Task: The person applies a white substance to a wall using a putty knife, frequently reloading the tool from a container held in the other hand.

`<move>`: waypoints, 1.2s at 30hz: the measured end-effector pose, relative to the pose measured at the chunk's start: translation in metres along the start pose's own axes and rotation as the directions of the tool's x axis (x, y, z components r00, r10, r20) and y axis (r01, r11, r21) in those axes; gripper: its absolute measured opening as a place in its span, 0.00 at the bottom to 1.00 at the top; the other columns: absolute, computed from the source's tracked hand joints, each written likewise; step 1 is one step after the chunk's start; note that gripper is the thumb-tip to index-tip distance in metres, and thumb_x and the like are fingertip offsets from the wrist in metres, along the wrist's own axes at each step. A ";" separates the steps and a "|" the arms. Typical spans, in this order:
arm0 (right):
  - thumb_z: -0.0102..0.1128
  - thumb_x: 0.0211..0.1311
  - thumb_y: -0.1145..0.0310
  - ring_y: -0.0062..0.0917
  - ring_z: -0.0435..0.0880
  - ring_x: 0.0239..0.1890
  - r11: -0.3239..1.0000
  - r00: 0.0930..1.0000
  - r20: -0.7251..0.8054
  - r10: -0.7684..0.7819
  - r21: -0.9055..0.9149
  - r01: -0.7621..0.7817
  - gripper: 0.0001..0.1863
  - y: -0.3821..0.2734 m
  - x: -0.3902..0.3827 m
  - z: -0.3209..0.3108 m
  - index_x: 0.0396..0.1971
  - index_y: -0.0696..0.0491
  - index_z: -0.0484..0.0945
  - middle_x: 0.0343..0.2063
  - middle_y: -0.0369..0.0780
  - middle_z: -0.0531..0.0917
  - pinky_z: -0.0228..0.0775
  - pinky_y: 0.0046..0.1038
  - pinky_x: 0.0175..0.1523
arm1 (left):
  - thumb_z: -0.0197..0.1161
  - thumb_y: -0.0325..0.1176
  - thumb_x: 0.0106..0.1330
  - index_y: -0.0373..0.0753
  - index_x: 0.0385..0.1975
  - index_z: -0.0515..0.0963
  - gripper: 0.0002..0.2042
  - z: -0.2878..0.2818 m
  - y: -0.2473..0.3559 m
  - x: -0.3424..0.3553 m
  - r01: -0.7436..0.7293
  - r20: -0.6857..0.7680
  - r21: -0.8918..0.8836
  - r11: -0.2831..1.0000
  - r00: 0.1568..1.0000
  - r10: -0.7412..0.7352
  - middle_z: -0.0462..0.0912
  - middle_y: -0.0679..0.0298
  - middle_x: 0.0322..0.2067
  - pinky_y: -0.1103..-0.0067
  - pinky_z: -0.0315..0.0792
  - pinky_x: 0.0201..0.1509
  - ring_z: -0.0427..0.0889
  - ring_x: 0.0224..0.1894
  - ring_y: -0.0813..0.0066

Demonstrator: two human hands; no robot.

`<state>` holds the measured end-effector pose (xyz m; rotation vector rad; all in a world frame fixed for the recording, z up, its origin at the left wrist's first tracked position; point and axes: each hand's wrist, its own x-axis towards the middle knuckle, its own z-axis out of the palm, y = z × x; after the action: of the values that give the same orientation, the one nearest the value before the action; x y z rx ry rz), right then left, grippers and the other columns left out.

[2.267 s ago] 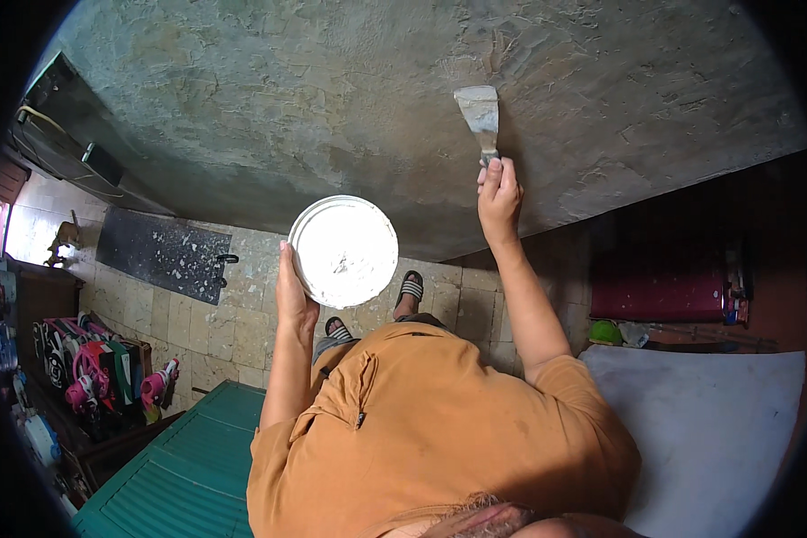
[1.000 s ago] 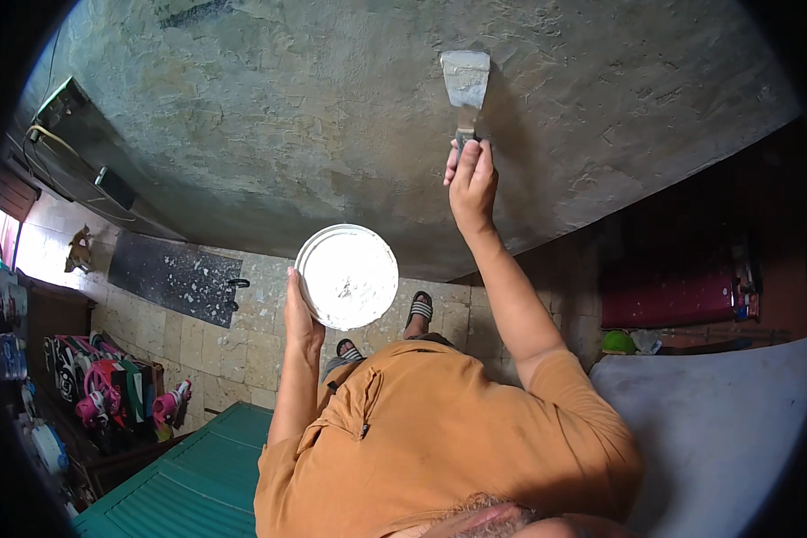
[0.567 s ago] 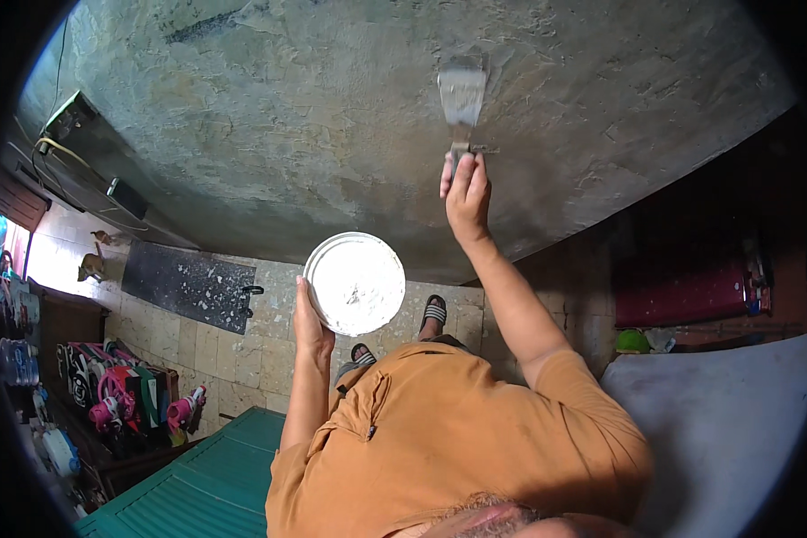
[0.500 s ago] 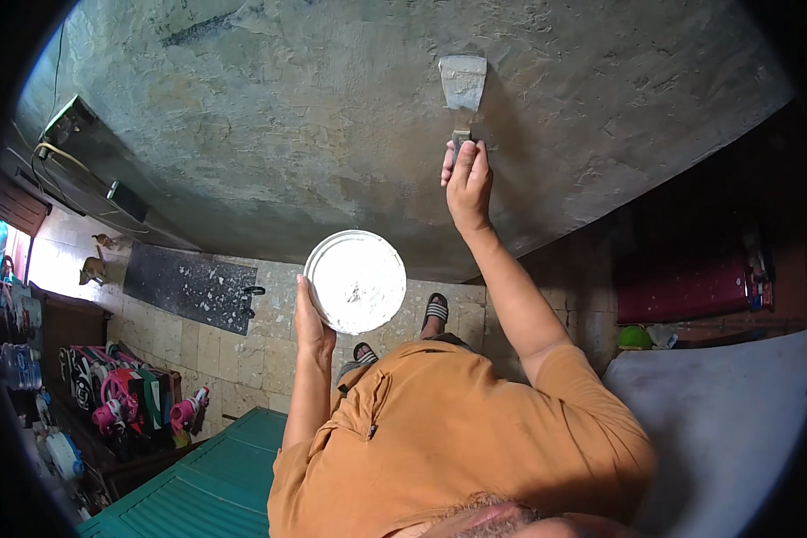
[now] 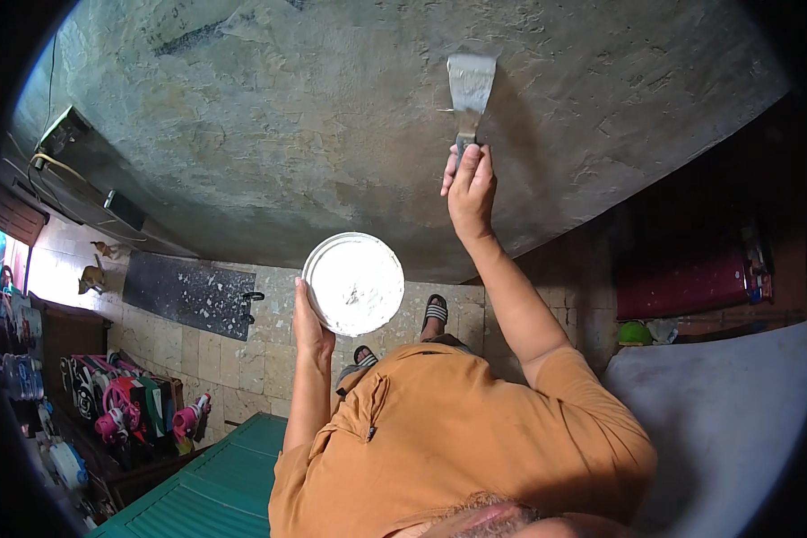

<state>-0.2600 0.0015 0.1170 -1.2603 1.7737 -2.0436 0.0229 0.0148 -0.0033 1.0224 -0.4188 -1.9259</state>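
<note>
My right hand (image 5: pixel 472 191) grips the dark handle of a putty knife (image 5: pixel 472 82), whose blade is coated with white paste. The blade lies against, or very close to, the rough grey wall (image 5: pixel 314 117); exact contact is hard to tell. At my left, a round white tub (image 5: pixel 353 283) of white paste is held up by my left hand (image 5: pixel 312 321). The thumb lies along the tub's side and the other fingers are hidden behind or under it. The tub is well below the putty knife, just off the wall.
A dark mat (image 5: pixel 188 294) spotted with white flecks lies on the tiled floor (image 5: pixel 233 372) at left. Behind it are two small animals (image 5: pixel 91 276). Green furniture (image 5: pixel 197 484) stands near my left elbow, a pale sheet-like surface (image 5: pixel 717 421) at right. Cables and a box (image 5: pixel 124 210) hang on the left wall.
The putty knife's blade has shifted slightly to the right and tilted a little. My left hand and the tub have barely moved.
</note>
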 end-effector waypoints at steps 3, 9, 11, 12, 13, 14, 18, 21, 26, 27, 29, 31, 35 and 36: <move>0.43 0.82 0.56 0.19 0.73 0.14 0.991 0.990 0.043 0.137 -0.015 -0.137 0.18 0.041 -0.025 -0.005 0.36 0.55 0.69 0.20 0.35 0.79 0.64 0.23 0.19 | 0.47 0.54 0.79 0.32 0.67 0.67 0.30 0.003 -0.001 0.003 0.000 0.018 0.016 1.000 1.000 0.000 0.76 0.53 0.63 0.65 0.75 0.65 0.79 0.61 0.62; 0.42 0.82 0.56 0.18 0.72 0.16 0.985 0.975 0.147 0.170 -0.006 -0.171 0.18 0.068 -0.068 -0.008 0.35 0.55 0.69 0.18 0.34 0.74 0.64 0.23 0.22 | 0.46 0.56 0.79 0.31 0.67 0.67 0.32 0.001 0.000 0.003 -0.029 0.005 0.030 0.999 1.000 0.029 0.75 0.52 0.63 0.67 0.74 0.66 0.78 0.63 0.62; 0.41 0.83 0.55 0.17 0.72 0.16 0.992 0.981 0.144 0.127 -0.001 -0.129 0.19 0.064 -0.053 -0.003 0.36 0.56 0.71 0.19 0.33 0.74 0.64 0.22 0.21 | 0.47 0.55 0.79 0.31 0.67 0.67 0.32 -0.003 0.001 0.006 -0.023 0.018 0.017 1.000 1.000 0.023 0.75 0.52 0.63 0.67 0.73 0.67 0.78 0.63 0.62; 0.41 0.83 0.54 0.16 0.71 0.17 0.996 0.986 0.143 0.085 0.005 -0.087 0.21 0.059 -0.043 0.002 0.38 0.57 0.72 0.20 0.33 0.73 0.64 0.21 0.21 | 0.47 0.55 0.79 0.31 0.67 0.67 0.32 -0.005 0.001 0.007 -0.016 0.029 0.005 1.000 0.999 0.016 0.75 0.52 0.63 0.67 0.73 0.67 0.78 0.63 0.62; 0.41 0.83 0.55 0.16 0.71 0.17 0.999 0.990 0.128 0.049 0.005 -0.050 0.21 0.054 -0.033 0.007 0.38 0.57 0.72 0.20 0.33 0.73 0.64 0.21 0.21 | 0.47 0.55 0.79 0.31 0.67 0.67 0.32 -0.004 0.002 0.006 -0.015 0.028 0.008 1.000 0.999 0.015 0.75 0.52 0.63 0.67 0.73 0.67 0.78 0.63 0.62; 0.41 0.83 0.55 0.16 0.71 0.17 0.999 0.991 0.126 0.052 0.006 -0.053 0.21 0.051 -0.027 0.011 0.38 0.57 0.72 0.20 0.33 0.73 0.64 0.21 0.21 | 0.47 0.55 0.79 0.31 0.67 0.67 0.32 -0.002 0.004 0.005 -0.013 0.025 0.008 1.000 1.000 0.013 0.75 0.52 0.63 0.67 0.73 0.67 0.78 0.63 0.62; 0.42 0.82 0.56 0.22 0.74 0.18 0.998 0.995 0.101 0.015 -0.054 -0.010 0.19 0.067 -0.018 0.022 0.37 0.56 0.70 0.18 0.35 0.74 0.66 0.27 0.26 | 0.47 0.56 0.79 0.32 0.67 0.67 0.32 -0.001 0.002 0.005 -0.022 0.025 0.016 1.000 0.999 0.022 0.75 0.53 0.63 0.67 0.73 0.67 0.78 0.63 0.63; 0.41 0.83 0.55 0.23 0.74 0.18 0.989 0.991 0.097 0.097 -0.121 -0.085 0.19 0.096 -0.040 0.022 0.38 0.55 0.71 0.19 0.35 0.75 0.67 0.27 0.26 | 0.47 0.56 0.79 0.32 0.67 0.66 0.32 -0.006 -0.002 0.006 -0.028 0.028 0.004 1.000 0.999 0.028 0.75 0.53 0.64 0.67 0.73 0.67 0.78 0.63 0.62; 0.40 0.83 0.56 0.22 0.75 0.19 0.997 0.998 0.061 0.026 -0.068 -0.022 0.18 0.074 -0.044 0.028 0.36 0.55 0.68 0.21 0.35 0.76 0.66 0.26 0.26 | 0.47 0.55 0.79 0.32 0.68 0.65 0.32 -0.017 0.001 0.004 -0.036 0.026 -0.009 0.999 0.999 0.036 0.74 0.53 0.64 0.67 0.73 0.67 0.77 0.63 0.62; 0.40 0.83 0.57 0.22 0.74 0.19 0.999 0.999 0.054 -0.008 -0.039 0.010 0.18 0.057 -0.033 0.034 0.36 0.56 0.70 0.20 0.35 0.76 0.66 0.26 0.26 | 0.47 0.55 0.79 0.32 0.68 0.65 0.32 -0.017 0.004 0.003 -0.041 0.013 0.008 0.999 0.999 0.040 0.74 0.53 0.64 0.67 0.73 0.67 0.77 0.63 0.62; 0.40 0.83 0.58 0.23 0.73 0.19 0.999 0.999 0.035 -0.035 -0.029 0.036 0.19 0.051 -0.017 0.039 0.37 0.58 0.71 0.20 0.37 0.76 0.66 0.26 0.26 | 0.47 0.55 0.79 0.32 0.68 0.65 0.32 -0.011 0.008 -0.002 -0.037 0.002 0.020 0.999 0.999 0.037 0.74 0.53 0.64 0.67 0.74 0.67 0.78 0.63 0.62; 0.40 0.83 0.58 0.22 0.73 0.19 0.995 0.999 0.043 -0.019 -0.094 0.023 0.19 0.064 -0.022 0.037 0.37 0.57 0.71 0.20 0.36 0.76 0.67 0.26 0.26 | 0.46 0.55 0.79 0.32 0.68 0.65 0.32 -0.007 0.009 -0.003 -0.040 -0.007 0.024 0.999 0.999 0.040 0.74 0.53 0.64 0.67 0.74 0.66 0.78 0.63 0.62; 0.40 0.83 0.56 0.23 0.75 0.20 0.986 0.996 0.059 0.062 -0.160 -0.052 0.19 0.093 -0.061 0.032 0.36 0.56 0.69 0.20 0.36 0.76 0.67 0.28 0.27 | 0.46 0.55 0.79 0.33 0.68 0.65 0.31 -0.005 0.007 -0.003 -0.032 -0.008 0.019 0.999 0.999 0.032 0.75 0.53 0.63 0.67 0.75 0.65 0.78 0.63 0.63; 0.41 0.83 0.56 0.25 0.77 0.20 0.988 0.991 0.068 0.112 -0.117 -0.104 0.19 0.090 -0.067 0.033 0.35 0.55 0.68 0.20 0.37 0.77 0.68 0.31 0.27 | 0.46 0.55 0.79 0.33 0.68 0.65 0.31 -0.006 0.007 -0.004 -0.025 -0.003 0.014 1.000 1.000 0.025 0.75 0.53 0.63 0.67 0.75 0.65 0.78 0.63 0.63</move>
<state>-0.2308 -0.0084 0.0039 -1.2239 1.9030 -1.8381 0.0325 0.0147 -0.0007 1.0245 -0.4419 -1.9013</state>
